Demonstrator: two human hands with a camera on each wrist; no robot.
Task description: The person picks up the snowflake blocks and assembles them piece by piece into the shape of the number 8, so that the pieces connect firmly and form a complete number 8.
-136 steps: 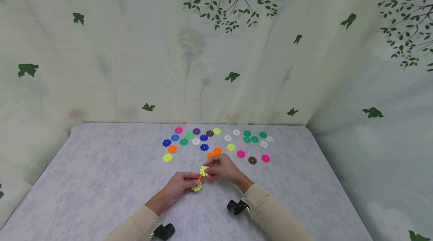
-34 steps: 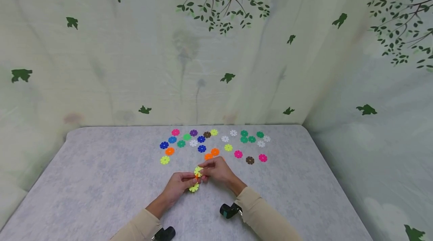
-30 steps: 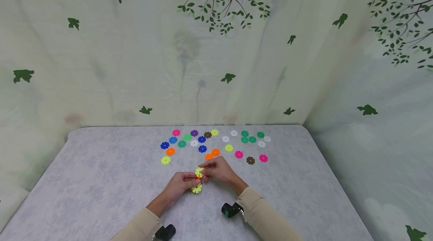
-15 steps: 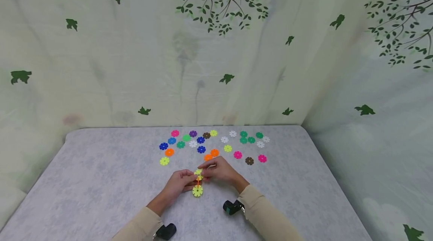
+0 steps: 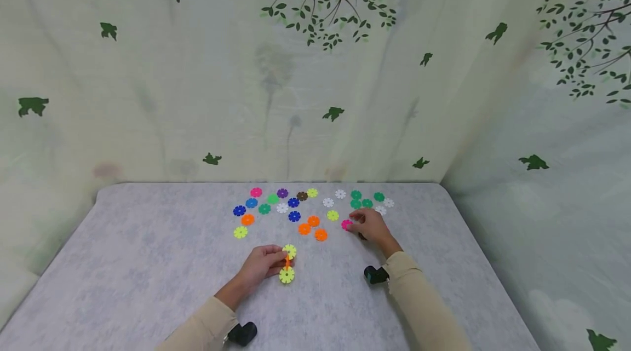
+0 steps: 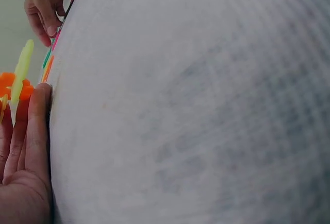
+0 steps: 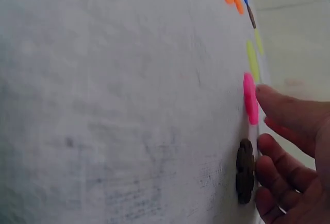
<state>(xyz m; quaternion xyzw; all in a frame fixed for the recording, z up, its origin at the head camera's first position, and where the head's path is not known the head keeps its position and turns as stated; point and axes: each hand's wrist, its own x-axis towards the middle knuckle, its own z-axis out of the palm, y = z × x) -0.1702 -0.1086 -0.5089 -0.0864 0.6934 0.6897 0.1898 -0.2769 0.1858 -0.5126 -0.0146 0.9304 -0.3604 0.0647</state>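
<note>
My left hand [image 5: 260,264] pinches a small chain of plastic snowflake discs. In it an upper yellow disc [image 5: 290,251] and a lower yellow disc [image 5: 287,275] are linked by an orange disc [image 5: 288,261] seen edge-on. The left wrist view shows the orange disc [image 6: 7,85] crossing a yellow one above my fingertips. Farther right, my right hand [image 5: 371,225] is over the table, its thumb at a pink disc [image 5: 346,225] that lies flat. In the right wrist view the thumb tip meets the pink disc [image 7: 250,99], and the lower fingers are beside a brown disc [image 7: 245,171].
Loose discs in many colours lie across the back half of the grey cloth-covered table [image 5: 148,263]. Three orange discs, one of them the nearest orange disc [image 5: 321,235], lie between my hands. Green discs [image 5: 367,203] lie behind my right hand. A printed curtain [image 5: 222,93] hangs behind.
My right hand has left the yellow and orange chain and moved right and back to the pink disc, uncovering an orange disc. My left hand still holds the chain near the same place.
</note>
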